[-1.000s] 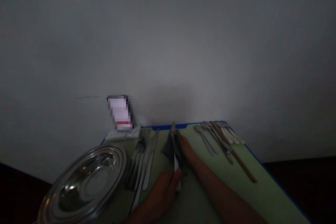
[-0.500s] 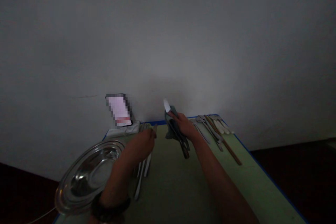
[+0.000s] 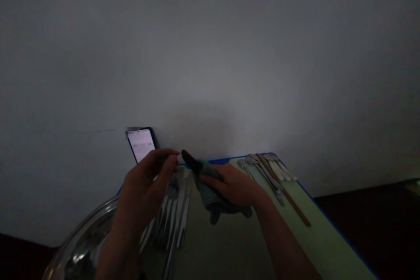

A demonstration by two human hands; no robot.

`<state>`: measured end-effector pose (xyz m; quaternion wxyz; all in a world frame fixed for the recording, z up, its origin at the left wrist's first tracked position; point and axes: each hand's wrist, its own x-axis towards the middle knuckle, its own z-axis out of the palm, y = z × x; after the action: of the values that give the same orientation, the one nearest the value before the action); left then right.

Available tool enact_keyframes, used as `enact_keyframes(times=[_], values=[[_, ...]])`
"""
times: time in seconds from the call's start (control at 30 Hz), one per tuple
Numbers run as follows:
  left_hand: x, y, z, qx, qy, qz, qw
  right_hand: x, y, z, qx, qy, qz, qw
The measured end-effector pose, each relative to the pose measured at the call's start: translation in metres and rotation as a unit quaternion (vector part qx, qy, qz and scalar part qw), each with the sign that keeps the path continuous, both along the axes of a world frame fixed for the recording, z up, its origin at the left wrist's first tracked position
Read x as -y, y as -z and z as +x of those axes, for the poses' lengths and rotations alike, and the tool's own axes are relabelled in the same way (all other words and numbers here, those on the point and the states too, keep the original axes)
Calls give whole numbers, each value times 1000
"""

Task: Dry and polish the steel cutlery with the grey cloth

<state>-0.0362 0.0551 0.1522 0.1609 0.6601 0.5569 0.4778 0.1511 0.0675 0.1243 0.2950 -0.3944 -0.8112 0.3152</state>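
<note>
Right hand (image 3: 234, 183): grip pinching cloth (image 3: 210, 194) over counter (image 3: 223, 253); dark piece (image 3: 190, 160) pokes out cloth's upper-left end. Left hand (image 3: 141, 188) just beside that end, fingers curled, can't tell if pinching anything. Cutlery (image 3: 171, 223) between bowl (image 3: 74, 232) and cloth; chopsticks (image 3: 297, 207) at right.

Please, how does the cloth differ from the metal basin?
The cloth is dull grey-green and bunched up; the basin is shiny and rounded. The cloth is gripped in the right hand; the basin is gripped by neither hand. The cloth looks smaller than the basin. Both are partly hidden.
</note>
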Motion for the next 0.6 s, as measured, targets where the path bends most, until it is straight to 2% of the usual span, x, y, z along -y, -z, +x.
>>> enact_keyframes(times=[0.2, 0.3, 0.43, 0.5, 0.6], values=[[2, 0, 17, 45, -10, -6, 999, -4, 2, -5, 0, -24, 21, 999], [2, -2, 23, 11, 18, -29, 999, -4, 3, -7, -10, -33, 21, 999], [3, -2, 16, -48, 35, -26, 998, -4, 2, -5, -1, -53, 6, 999], [5, -3, 14, -56, 26, -14, 998, -4, 1, -2, 1, -62, 0, 998], [11, -6, 14, -8, -22, 19, 1000, -4, -1, 4, -4, -52, -3, 999]])
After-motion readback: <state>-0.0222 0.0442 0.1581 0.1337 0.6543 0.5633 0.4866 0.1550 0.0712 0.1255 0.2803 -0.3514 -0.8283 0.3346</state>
